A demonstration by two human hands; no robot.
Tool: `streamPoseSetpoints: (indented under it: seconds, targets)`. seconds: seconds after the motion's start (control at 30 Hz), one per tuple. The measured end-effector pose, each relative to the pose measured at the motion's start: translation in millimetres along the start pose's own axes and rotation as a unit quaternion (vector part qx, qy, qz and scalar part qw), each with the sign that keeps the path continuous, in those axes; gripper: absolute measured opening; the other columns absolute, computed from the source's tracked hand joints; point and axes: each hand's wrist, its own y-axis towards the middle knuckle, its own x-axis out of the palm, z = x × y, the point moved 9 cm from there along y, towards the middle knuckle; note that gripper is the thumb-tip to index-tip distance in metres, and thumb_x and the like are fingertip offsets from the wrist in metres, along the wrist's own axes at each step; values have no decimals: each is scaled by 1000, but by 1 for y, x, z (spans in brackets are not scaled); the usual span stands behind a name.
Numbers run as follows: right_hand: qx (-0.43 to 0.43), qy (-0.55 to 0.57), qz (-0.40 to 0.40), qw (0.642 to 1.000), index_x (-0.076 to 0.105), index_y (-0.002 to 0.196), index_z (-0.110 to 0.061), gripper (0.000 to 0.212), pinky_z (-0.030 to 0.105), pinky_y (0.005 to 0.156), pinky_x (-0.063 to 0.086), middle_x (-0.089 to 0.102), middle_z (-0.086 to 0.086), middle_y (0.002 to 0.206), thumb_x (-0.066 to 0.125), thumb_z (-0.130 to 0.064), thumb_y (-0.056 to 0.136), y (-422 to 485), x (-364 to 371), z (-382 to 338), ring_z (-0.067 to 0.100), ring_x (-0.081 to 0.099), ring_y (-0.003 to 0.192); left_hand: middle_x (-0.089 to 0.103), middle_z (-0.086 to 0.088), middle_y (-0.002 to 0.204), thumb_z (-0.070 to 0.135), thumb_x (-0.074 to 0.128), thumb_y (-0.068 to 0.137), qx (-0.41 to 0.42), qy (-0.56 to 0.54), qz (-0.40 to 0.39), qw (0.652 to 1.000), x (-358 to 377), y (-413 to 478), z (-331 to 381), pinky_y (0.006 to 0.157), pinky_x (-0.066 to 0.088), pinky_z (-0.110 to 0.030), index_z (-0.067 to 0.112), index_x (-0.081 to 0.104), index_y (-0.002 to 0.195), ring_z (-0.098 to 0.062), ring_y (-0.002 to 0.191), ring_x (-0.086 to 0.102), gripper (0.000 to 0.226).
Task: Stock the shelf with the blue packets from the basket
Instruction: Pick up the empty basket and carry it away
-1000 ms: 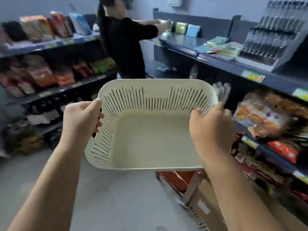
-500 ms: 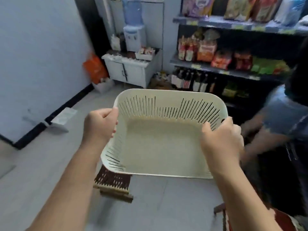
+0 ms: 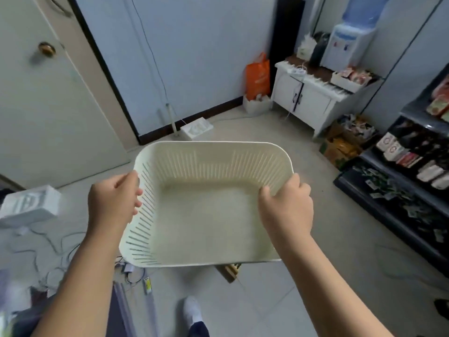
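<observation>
I hold a cream slotted plastic basket [image 3: 209, 215] in front of me with both hands, level above the floor. Nothing lies inside it; no blue packets are in view. My left hand [image 3: 113, 203] grips the basket's left rim, thumb on top and fingers under the outside. My right hand [image 3: 286, 207] grips the right rim, fingers curled over the edge. The dark shelf unit [image 3: 398, 190] with packets stands at the right edge of the view.
A door [image 3: 43, 98] with a brass knob is at the left. A white cabinet [image 3: 313, 98] with a water dispenser [image 3: 345, 45] stands at the back right, an orange bag [image 3: 258, 76] beside it. Cables [image 3: 48, 254] and a white box [image 3: 29, 205] lie on the floor at left.
My view has swung left, away from the shelves and the other person, toward the door and the white cabinet. The basket stays in both hands.
</observation>
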Motion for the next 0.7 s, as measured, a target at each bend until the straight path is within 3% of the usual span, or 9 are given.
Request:
streamPoseSetpoints:
  seconds: [0.17, 0.37, 0.63, 0.7]
  targets:
    - [-15, 8, -25, 1000, 44, 136, -4, 58, 50, 94, 50, 53, 19, 125, 55, -38, 90, 21, 59, -90, 44, 55, 109, 73, -15, 74, 38, 57, 86, -9, -20, 36, 999, -38, 84, -13, 62, 54, -40, 12, 73, 74, -23, 58, 59, 33]
    - [-37, 1, -47, 998, 41, 140, -3, 65, 51, 99, 48, 51, 21, 129, 56, -40, 89, 45, 134, -184, 45, 54, 115, 72, -18, 74, 34, 56, 87, -21, -42, 71, 996, -69, 176, -28, 61, 52, -35, 8, 71, 71, -23, 56, 57, 34]
    - [-38, -10, -96, 995, 47, 114, -9, 44, 49, 93, 48, 55, 19, 119, 56, -43, 87, 95, 244, -276, 45, 55, 110, 71, -13, 73, 28, 56, 87, -43, -36, 88, 994, -79, 298, -50, 53, 48, -27, 5, 70, 73, -19, 53, 55, 30]
    - [-33, -18, -107, 994, 47, 118, -7, 48, 49, 95, 48, 56, 18, 120, 55, -43, 86, 114, 278, -299, 44, 55, 110, 70, -12, 73, 27, 56, 87, -50, -34, 88, 994, -72, 338, -56, 53, 47, -27, 4, 69, 75, -20, 55, 55, 30]
